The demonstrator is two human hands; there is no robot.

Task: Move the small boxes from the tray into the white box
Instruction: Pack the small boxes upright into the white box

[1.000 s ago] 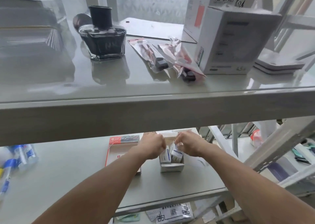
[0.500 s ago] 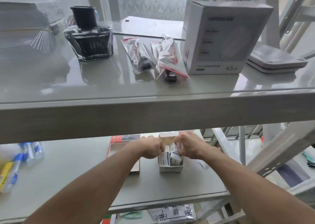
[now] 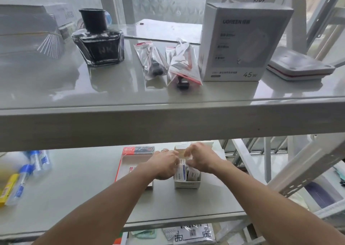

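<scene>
On the lower shelf stands the small white box [image 3: 187,184], its lid flap up at the back. Several small boxes [image 3: 182,173] with blue and white labels stand upright inside it. My left hand [image 3: 164,165] is at the box's left side, fingertips pinched on the top of one small box. From the right, my right hand [image 3: 201,159] reaches over the box with its fingers curled above the small boxes; its grip is blurred. The red-edged tray [image 3: 128,162] lies just left of the white box, partly hidden by my left forearm.
The upper shelf [image 3: 168,121] overhangs the hands and carries an ink bottle [image 3: 99,45], plastic sachets [image 3: 183,63] and a charger box [image 3: 240,43]. Pens and glue tubes [image 3: 24,173] lie at the lower shelf's left end. Slanted metal rack struts [image 3: 306,168] stand on the right.
Both hands have stayed over the white box, working the small boxes down into it. My right hand's fingers have lifted and spread a little.
</scene>
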